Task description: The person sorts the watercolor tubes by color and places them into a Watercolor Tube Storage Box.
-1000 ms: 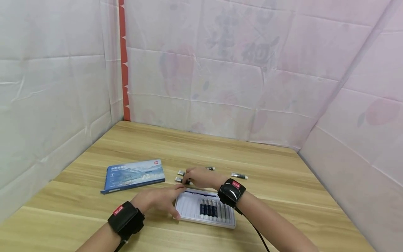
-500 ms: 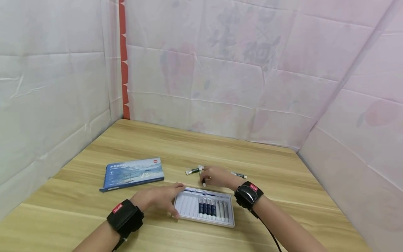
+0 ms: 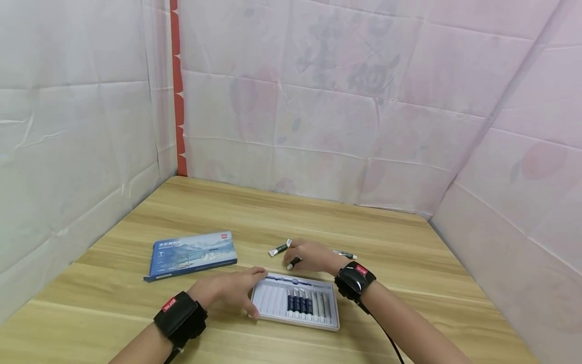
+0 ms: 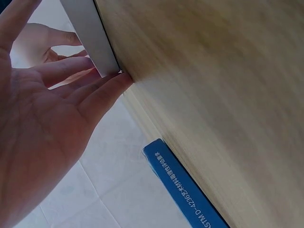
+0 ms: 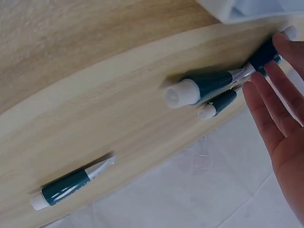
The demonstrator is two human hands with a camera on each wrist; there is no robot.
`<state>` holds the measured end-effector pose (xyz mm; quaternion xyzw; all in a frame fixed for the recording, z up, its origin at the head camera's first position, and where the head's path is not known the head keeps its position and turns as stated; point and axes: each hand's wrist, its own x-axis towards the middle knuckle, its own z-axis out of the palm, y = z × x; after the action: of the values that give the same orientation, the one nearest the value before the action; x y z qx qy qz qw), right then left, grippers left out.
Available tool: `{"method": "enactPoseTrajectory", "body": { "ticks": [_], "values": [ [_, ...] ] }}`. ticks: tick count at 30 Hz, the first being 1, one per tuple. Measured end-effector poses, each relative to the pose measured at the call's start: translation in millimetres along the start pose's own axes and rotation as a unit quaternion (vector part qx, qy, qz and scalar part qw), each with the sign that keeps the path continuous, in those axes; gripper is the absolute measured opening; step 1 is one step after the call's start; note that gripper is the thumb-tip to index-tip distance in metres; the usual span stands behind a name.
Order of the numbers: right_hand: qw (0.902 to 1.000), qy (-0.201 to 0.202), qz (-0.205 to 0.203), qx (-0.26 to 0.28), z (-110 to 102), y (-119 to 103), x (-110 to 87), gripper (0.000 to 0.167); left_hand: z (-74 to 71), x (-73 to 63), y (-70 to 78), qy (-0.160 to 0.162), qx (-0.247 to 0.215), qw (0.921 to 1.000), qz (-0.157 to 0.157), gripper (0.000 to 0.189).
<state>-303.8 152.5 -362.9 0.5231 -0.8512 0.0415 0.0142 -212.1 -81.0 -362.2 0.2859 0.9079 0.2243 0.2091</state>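
My left hand (image 3: 236,288) grips the left end of a white paint tray (image 3: 268,301), its thumb at the near corner and its fingers at the far one. Several paint tubes (image 3: 302,302) with dark blue labels and silvery ends fill the tray's right part. A thin paintbrush (image 3: 291,279) lies along its back slot. Just behind the tray, my right hand (image 3: 311,256) pinches a dark-labelled paint tube (image 5: 266,51) with a white cap between thumb and fingers. Two green-labelled tubes, a larger one (image 5: 209,85) and another (image 5: 221,103), lie by the fingertips.
Left of the tray lies a flat blue cardboard box (image 3: 195,255) with a mountain picture. One more paint tube (image 3: 345,254) rests on the wooden table (image 3: 400,242) to the right of my right hand. White sheeting (image 3: 318,111) encloses the table's back and sides.
My right hand has moved right from behind the tray's left corner. Tubes that lay there are gone from that spot, and one now lies farther right. The left hand stays on the tray.
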Motion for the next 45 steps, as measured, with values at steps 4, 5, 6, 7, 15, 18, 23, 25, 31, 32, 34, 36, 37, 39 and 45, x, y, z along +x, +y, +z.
{"method": "enactPoseTrajectory", "body": {
  "ticks": [4,5,6,7,15,18,23,25,31,32,34,36,37,39,45],
  "values": [
    [0.9997,-0.001,-0.002,-0.023,2,2,0.3,0.014,-0.3,0.7,0.4,0.001,0.002,1.0000,-0.001,0.091],
    [0.9997,-0.001,-0.002,-0.024,2,2,0.0,0.013,-0.6,0.6,0.9,0.001,0.001,1.0000,-0.002,0.091],
    [0.9997,0.001,-0.003,-0.023,2,2,-0.4,0.013,-0.7,0.5,1.2,0.001,0.002,1.0000,-0.001,0.091],
    [0.9997,0.005,-0.005,-0.022,1,2,-1.0,0.012,-0.6,0.4,1.6,0.002,0.003,1.0000,0.000,0.091],
    [0.9989,0.038,-0.026,-0.002,-10,-3,-5.6,0.013,-1.2,2.2,4.8,0.004,-0.006,1.0000,-0.005,0.091],
    [0.9986,0.042,-0.033,-0.005,-14,-7,-6.4,0.013,-1.0,6.0,4.2,0.002,-0.019,0.9998,-0.007,0.090],
    [0.9979,0.045,-0.043,-0.018,-20,-16,-8.2,0.015,-2.3,17.5,1.9,0.001,-0.011,0.9999,0.006,0.089],
    [0.9977,0.045,-0.045,-0.024,-22,-20,-8.6,0.016,-3.6,22.8,0.8,0.002,-0.003,0.9999,0.012,0.089],
    [0.9973,0.034,-0.049,-0.043,-24,-31,-9.1,0.019,-7.9,33.1,-2.1,0.000,-0.011,0.9999,0.004,0.090],
    [0.9975,0.031,-0.048,-0.043,-24,-33,-9.6,0.020,-8.7,33.8,-2.2,-0.001,-0.016,0.9999,0.001,0.089],
    [0.9978,0.022,-0.044,-0.044,-24,-37,-10.9,0.021,-10.3,34.3,-1.9,-0.003,-0.025,0.9997,0.000,0.089],
    [0.9979,0.017,-0.045,-0.042,-23,-40,-12.0,0.021,-11.7,34.1,-1.3,-0.005,-0.032,0.9995,0.003,0.088],
    [0.9979,0.015,-0.050,-0.037,-22,-42,-12.4,0.021,-12.3,33.8,-0.9,-0.007,-0.032,0.9994,0.006,0.088],
    [0.9977,0.013,-0.060,-0.029,-20,-44,-12.8,0.020,-13.0,33.4,-0.4,-0.008,-0.033,0.9994,0.010,0.087],
    [0.9972,0.007,-0.075,-0.004,-11,-50,-14.5,0.017,-12.4,34.2,-0.9,-0.009,-0.029,0.9994,0.015,0.086]
  ]
}}
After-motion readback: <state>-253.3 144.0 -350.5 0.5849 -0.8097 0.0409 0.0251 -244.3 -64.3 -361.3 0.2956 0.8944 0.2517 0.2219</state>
